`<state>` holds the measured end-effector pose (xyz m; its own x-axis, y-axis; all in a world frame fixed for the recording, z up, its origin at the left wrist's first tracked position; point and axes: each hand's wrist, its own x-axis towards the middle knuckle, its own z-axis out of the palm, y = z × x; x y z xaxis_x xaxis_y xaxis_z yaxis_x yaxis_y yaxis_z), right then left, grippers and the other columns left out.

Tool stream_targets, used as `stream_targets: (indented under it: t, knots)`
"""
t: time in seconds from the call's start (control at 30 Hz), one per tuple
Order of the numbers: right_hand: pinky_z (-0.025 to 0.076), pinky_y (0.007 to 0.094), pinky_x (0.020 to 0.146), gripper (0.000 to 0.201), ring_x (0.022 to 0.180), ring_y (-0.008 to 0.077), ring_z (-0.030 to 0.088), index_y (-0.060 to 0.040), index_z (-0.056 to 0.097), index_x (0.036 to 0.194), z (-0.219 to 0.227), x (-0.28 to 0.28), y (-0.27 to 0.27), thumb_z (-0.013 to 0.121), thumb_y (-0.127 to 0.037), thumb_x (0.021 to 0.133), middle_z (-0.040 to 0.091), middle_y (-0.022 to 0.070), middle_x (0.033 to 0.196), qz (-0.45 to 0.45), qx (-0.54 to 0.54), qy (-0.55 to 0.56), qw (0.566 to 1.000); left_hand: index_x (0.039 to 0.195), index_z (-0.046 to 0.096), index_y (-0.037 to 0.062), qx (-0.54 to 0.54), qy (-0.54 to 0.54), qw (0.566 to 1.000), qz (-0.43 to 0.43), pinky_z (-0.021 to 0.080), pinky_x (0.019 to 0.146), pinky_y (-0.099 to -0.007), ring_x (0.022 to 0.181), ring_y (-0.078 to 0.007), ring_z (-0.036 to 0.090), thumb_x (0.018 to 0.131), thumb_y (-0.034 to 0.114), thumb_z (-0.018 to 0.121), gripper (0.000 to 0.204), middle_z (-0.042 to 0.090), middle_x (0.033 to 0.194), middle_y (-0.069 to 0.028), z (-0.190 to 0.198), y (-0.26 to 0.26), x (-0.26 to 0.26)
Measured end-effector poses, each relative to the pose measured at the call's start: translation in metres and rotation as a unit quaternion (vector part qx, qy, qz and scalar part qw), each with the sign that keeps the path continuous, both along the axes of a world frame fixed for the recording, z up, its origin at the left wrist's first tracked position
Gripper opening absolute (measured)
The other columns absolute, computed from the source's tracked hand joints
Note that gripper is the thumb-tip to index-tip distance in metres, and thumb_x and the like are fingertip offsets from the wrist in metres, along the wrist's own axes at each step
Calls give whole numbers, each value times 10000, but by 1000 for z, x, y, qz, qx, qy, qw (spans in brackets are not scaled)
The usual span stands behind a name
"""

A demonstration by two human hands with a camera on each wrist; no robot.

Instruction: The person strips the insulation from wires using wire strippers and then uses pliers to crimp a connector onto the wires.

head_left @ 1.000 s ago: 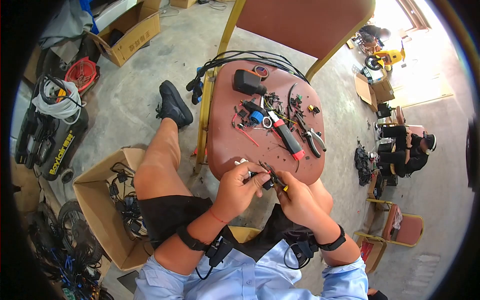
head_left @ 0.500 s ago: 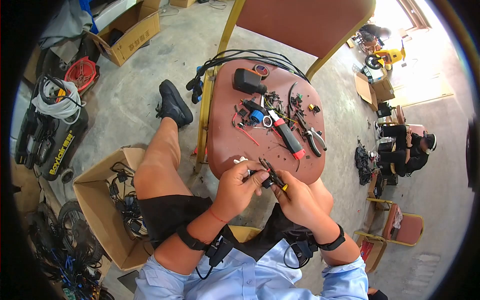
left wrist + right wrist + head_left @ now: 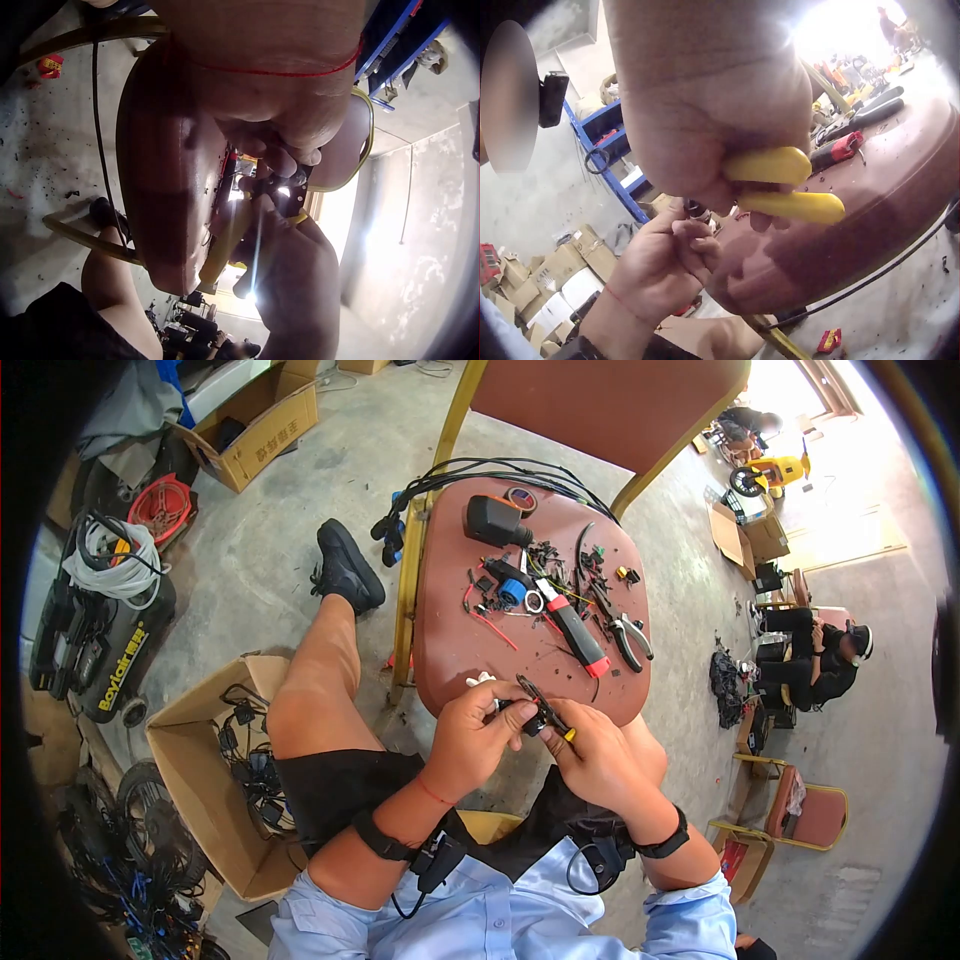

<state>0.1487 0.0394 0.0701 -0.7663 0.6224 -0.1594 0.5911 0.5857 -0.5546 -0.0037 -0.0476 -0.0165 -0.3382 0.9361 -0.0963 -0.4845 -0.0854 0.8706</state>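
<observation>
My left hand pinches a small black part between thumb and fingers, just above my lap at the seat's near edge. My right hand grips wire strippers with yellow handles. Their dark, flat head has small holes and points away from me, right at the left fingertips. The right thumb lies close against the black part. A white piece shows just beyond the left knuckles. Most of the black part is hidden by the fingers of both hands.
On the brown chair seat lie a red-and-black tool handle, pliers, a tape roll and several wire scraps. Black cables lie across the seat's back. A cardboard box of cords stands at left.
The wire strippers have turned slightly, their tip shifting a little left and away. The right thumb has come in closer to the black part. The left hand stays nearly still.
</observation>
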Motion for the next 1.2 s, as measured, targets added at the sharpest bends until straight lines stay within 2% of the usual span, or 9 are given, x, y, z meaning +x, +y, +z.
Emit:
stream_targets:
  t: [0.27,0.47,0.57,0.87,1.07,1.2]
  knots:
    - [550,482,778,376,932,427,695,-39,630,1174,-7,3,2,766,-193,860,701,213,962,-11,-3,13,1000,1098,673,-11,1,-1,1000,-31,492,610,-229,680,-76,594,1020,111,681,145,667,916,-38,4,-2,-4]
    - [544,484,760,354,913,425,692,-42,629,1142,-5,3,1,756,-170,838,695,208,943,-14,2,5,1000,1101,673,-18,-5,7,999,-38,487,605,-231,670,-76,591,1020,98,674,142,680,913,-44,2,-3,-4]
    - [540,489,752,347,898,421,689,-46,627,1141,-9,6,2,749,-169,841,692,209,936,-12,8,1,1000,1098,674,-18,-1,8,999,-43,487,602,-233,666,-74,591,1016,95,677,139,689,907,-44,3,-3,-6]
    - [527,486,675,174,785,409,684,-30,637,953,-11,3,1,748,-133,867,667,197,777,-56,24,23,998,1127,706,-19,-17,29,999,-40,486,603,-231,657,-60,601,1015,152,695,205,705,873,-35,3,-4,-2]
    - [534,478,675,207,773,387,691,-31,690,1022,-20,8,4,759,-174,890,684,181,786,-16,126,45,991,1119,712,-19,-21,41,998,-39,485,591,-241,645,-71,608,1008,154,702,206,698,843,-33,-1,0,-1]
    - [544,480,708,208,817,376,710,-36,711,1050,-16,14,-6,730,-202,925,715,182,842,-76,82,-24,993,1090,720,-15,-41,86,994,-54,478,582,-242,627,-68,600,1001,147,708,186,675,787,-20,5,1,-1]
